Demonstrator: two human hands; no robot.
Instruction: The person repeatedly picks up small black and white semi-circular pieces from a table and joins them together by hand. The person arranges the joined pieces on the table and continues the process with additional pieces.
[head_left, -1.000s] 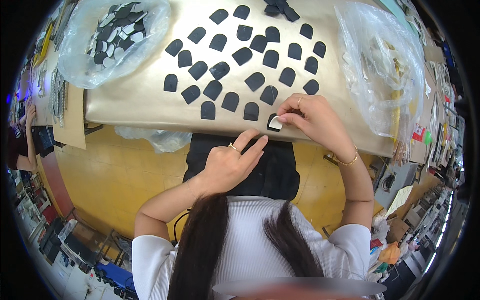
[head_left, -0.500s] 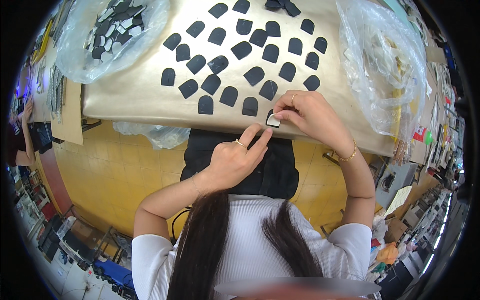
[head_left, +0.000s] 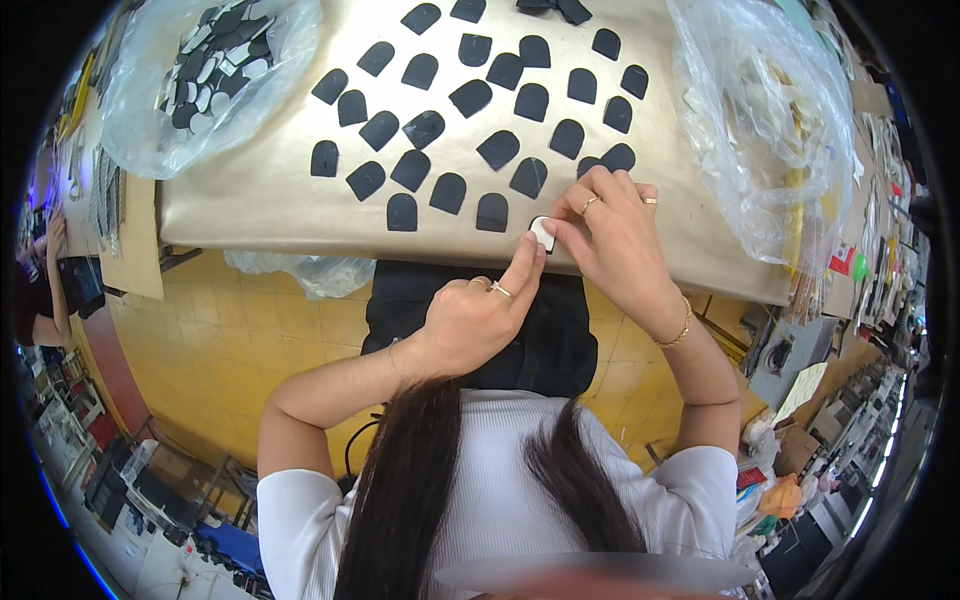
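Observation:
A small white rounded piece (head_left: 543,233) lies over a black arch-shaped piece (head_left: 550,251) close to the table's near edge. Thumb and forefinger of my right hand (head_left: 622,245) pinch the white piece at its right side. My left hand (head_left: 472,325) reaches in from the lower left, with its forefinger and middle finger stretched out and the tips touching the lower left of the two pieces. Most of the black piece is hidden under the white one. Several more black arch-shaped pieces (head_left: 448,193) lie spread across the gold-coloured table cover (head_left: 270,205).
A clear plastic bag (head_left: 285,95) of black and white pieces sits at the far left. Another clear bag (head_left: 725,130) lies at the right. Dark pieces (head_left: 574,11) are heaped at the far edge. A black seat (head_left: 545,345) stands below the table's near edge. Another person's arm (head_left: 58,300) shows at far left.
The white piece has come down flatter over the black piece. My left fingertips have moved up against the pieces, and my right hand has shifted slightly left. The whole view has shifted a little.

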